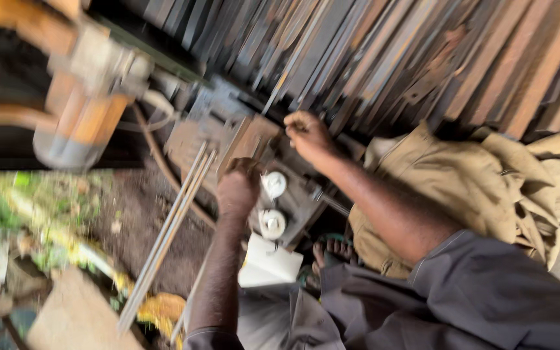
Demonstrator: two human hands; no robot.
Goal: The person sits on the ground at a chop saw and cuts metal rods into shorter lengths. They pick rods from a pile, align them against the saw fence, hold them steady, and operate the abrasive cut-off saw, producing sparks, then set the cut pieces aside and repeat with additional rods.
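Blurred metal hid detail; left hand (238,188) gripped closed on a rusty plate (249,139), right hand (307,135) pinched something unclear just beyond.

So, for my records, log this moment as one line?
left hand: fist on metal piece | right hand: gripping thin rod | cut-off saw beside | view blurred

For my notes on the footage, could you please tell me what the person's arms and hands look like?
Both hands are bare, with no gloves: the left hand and the right hand. The forearms are bare too. Short grey sleeves end near the elbows. No watch, rings or bands can be made out; the picture is blurred.
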